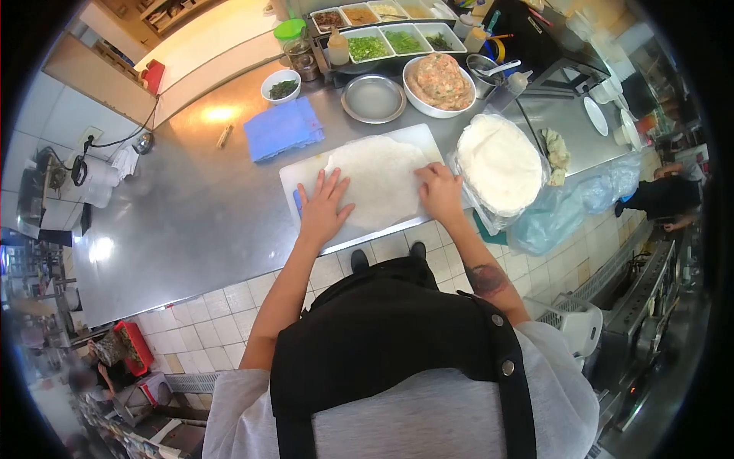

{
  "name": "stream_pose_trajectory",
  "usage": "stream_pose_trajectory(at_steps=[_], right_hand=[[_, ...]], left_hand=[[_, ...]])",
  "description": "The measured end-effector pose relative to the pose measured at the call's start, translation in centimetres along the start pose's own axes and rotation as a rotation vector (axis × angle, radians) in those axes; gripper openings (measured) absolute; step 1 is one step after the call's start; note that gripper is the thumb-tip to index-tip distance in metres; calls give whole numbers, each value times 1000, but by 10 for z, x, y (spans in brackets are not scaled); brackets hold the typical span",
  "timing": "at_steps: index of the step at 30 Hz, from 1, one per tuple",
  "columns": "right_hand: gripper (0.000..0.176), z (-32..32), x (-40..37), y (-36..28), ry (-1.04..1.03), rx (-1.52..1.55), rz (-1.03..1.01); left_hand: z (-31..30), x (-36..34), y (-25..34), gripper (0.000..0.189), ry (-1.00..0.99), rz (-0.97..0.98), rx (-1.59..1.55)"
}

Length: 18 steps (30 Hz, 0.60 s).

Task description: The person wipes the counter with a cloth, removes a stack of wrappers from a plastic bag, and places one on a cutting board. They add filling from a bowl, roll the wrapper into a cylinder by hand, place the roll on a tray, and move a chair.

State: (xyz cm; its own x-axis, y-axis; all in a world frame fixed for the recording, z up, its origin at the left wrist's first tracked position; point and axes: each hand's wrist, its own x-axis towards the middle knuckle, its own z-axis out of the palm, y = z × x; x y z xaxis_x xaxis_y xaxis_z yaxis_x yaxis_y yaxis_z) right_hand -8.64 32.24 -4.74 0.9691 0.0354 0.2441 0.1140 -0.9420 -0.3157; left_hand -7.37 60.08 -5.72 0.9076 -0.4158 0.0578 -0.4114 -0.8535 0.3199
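Note:
A thin, pale dough sheet [378, 180] lies spread over a white cutting board [428, 138]. My left hand [325, 208] rests flat on the sheet's left side with its fingers spread. At the right edge, my right hand [441, 191] has its fingers curled down and drawn together on the sheet's rim. The fingertips partly hide that edge. Right of the board is a stack of similar round sheets [501, 164] in clear plastic. Something small and blue [298, 197] shows beside my left fingers.
Behind the board are a folded blue cloth [284, 130], a metal plate [373, 99] and a white bowl of minced filling [440, 84]. Further back stand chopped-green trays [368, 48] and a squeeze bottle [338, 47]. Another person [661, 191] is at far right.

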Motion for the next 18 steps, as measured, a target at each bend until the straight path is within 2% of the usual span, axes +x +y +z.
stream_pose_trajectory(at_steps=[1, 2, 6, 7, 10, 12, 16, 18], right_hand=[[34, -2, 6, -1, -95, -59, 79], [34, 0, 15, -1, -96, -59, 79], [24, 29, 91, -8, 174, 79, -201], [24, 36, 107, -14, 174, 78, -204], [23, 50, 141, -29, 94, -12, -279], [21, 56, 151, -34, -118, -195, -278], [18, 68, 157, -30, -166, -252, -246], [15, 72, 155, -29, -65, -259, -240]], left_hand=[[1, -3, -5, 59, -2, -2, -2], [4, -5, -10, 60, 12, 31, -31], [-6, -25, -17, 65, 20, 66, -80], [-6, -29, -16, 65, 23, 64, -81], [-6, -35, -16, 66, 54, 62, -98], [-5, -37, -12, 65, 67, 34, -100], [-8, -45, -8, 67, 47, -6, -84], [-8, -47, -7, 65, 48, 4, -97]])
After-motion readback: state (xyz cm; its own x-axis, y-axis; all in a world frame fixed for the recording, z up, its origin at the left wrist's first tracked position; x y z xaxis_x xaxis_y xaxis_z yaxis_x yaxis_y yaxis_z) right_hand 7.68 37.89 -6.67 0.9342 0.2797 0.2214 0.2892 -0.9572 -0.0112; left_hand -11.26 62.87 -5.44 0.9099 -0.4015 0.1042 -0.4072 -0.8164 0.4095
